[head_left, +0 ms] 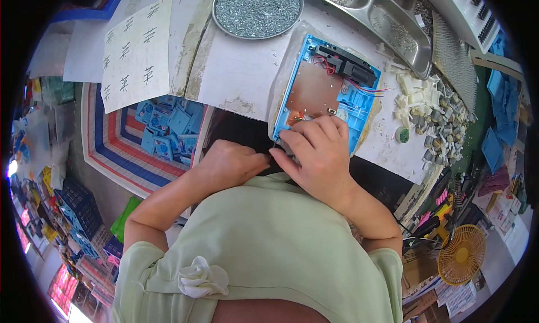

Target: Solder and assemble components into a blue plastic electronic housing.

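An opened blue plastic casing (359, 112) lies at a tilt near the table's front edge. Inside it are a brown circuit board (314, 87), a black plastic mechanism (348, 66) and thin red and blue wires (368, 90). My right hand (321, 151) bends over the casing's near end, its thumb and forefinger close together by the near left corner. Whatever they pinch there is too small to tell. Just to the left, at the table edge, my left hand (231, 163) is closed with fingertips pointing towards that corner; its contents are hidden.
A round metal dish of screws (258, 11) stands at the back, beside a compartmented steel tray (387, 25). White plastic parts (418, 95) and small motors (446, 135) are heaped on the right. A striped bag (120, 149) at left holds blue casings (168, 129).
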A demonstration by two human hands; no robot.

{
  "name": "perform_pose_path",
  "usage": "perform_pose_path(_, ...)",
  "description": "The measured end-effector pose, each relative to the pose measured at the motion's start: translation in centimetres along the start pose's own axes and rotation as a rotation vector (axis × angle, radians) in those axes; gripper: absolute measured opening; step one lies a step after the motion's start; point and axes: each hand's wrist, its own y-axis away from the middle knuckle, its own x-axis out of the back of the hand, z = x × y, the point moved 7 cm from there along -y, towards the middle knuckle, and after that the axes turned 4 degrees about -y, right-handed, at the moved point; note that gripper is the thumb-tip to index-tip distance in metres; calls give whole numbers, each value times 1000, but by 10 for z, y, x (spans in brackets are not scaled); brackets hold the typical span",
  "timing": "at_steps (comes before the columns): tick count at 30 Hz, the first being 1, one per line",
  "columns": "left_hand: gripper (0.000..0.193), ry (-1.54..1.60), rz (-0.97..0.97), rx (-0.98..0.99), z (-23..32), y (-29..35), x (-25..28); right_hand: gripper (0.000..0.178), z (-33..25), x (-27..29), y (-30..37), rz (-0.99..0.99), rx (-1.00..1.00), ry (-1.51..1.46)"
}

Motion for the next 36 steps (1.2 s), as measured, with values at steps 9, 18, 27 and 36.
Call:
perform_pose_path(9, 30, 107, 327, -164, -7, -41, 47, 25, -4, 6, -5, -158, 1, 82)
perform_pose_path(18, 26, 29, 259, -386, -8, -51, 54, 13, 184, 271, -79, 664, -330, 192)
perform_pose_path(27, 22, 71, 239, -287, -11, -51, 54, 11, 296, 307, -186, 718, 170, 884)
perform_pose_path(36, 21, 149, 224, -269, -15, -53, 49, 22, 325, 389, -111, 958, -124, 471)
